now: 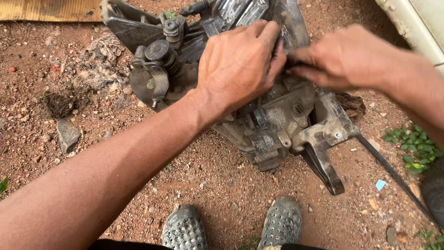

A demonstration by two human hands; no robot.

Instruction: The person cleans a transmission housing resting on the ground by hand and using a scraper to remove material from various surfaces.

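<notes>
The left hand (238, 65) lies flat over the middle of the grimy metal gearbox casing (277, 120), hiding what sits beneath its palm. The right hand (344, 60) is motion-blurred; whatever dark thing its fingertips pinch beside the casing cannot be made out. The casing's far end runs off the top edge. The thin black rod (393, 173) beside the casing leaves at the right edge.
</notes>
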